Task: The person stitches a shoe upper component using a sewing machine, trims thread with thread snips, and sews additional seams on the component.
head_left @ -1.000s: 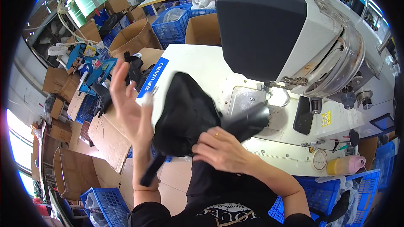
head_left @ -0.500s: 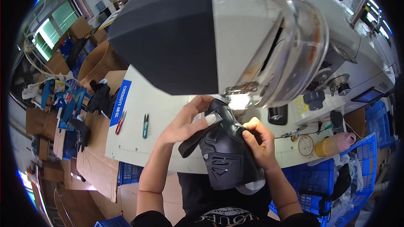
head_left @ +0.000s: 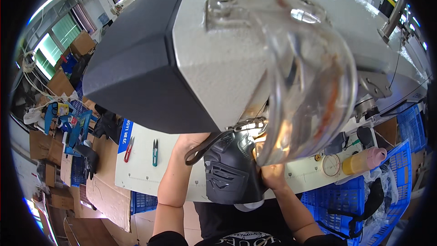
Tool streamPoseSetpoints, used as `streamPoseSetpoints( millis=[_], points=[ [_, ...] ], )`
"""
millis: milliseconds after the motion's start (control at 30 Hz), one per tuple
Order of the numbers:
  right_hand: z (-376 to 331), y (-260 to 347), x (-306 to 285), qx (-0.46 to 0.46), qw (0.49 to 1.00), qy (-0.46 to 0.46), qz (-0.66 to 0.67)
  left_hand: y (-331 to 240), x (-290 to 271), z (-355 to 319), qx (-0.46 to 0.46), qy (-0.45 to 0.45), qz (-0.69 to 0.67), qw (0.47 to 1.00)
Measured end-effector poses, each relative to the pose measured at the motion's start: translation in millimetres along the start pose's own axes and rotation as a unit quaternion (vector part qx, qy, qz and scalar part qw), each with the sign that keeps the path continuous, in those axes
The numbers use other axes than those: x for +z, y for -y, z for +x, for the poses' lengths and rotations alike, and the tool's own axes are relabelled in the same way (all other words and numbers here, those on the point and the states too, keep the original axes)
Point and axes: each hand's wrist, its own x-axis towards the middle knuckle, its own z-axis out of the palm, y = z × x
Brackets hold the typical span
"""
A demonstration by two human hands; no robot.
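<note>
A black padded piece with moulded ridges (head_left: 231, 169) lies on the white sewing table (head_left: 145, 177), pushed in under the head of a large sewing machine (head_left: 214, 50). My left hand (head_left: 190, 143) rests on its far left edge beside a black strap; most of that hand is hidden under the machine. My right hand (head_left: 269, 172) grips the piece's right side, close to the lit spot under the machine head. A clear plastic guard (head_left: 309, 86) blocks much of the view of the right hand.
A red thread snip (head_left: 129, 149) and a teal thread snip (head_left: 154, 152) lie on the table's left part. Black pieces (head_left: 105, 125) and cardboard boxes (head_left: 59, 82) are off to the left. Blue crates (head_left: 364, 200) stand at right, with a yellow-and-pink bottle (head_left: 363, 160).
The black piece went from being held up in the air to lying under the machine head. My head has come closer, so the machine now fills most of the view.
</note>
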Motion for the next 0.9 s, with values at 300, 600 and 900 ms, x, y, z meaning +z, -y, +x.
streamPoseSetpoints(
  millis=[300,600,900],
  points=[
    [-9.5,-23.1,-4.7,-0.069,0.98,-0.001,-0.189,12.7,-9.6,14.1,0.023,-0.001,-0.023,0.999],
    [-9.0,-26.5,-10.1,0.032,0.996,0.029,-0.08,16.0,-11.2,16.6,0.03,-0.01,-0.023,0.999],
    [-1.6,-7.9,-0.7,-0.103,0.977,0.049,-0.178,21.7,-11.4,19.9,0.039,-0.009,-0.024,0.999]
  ],
)
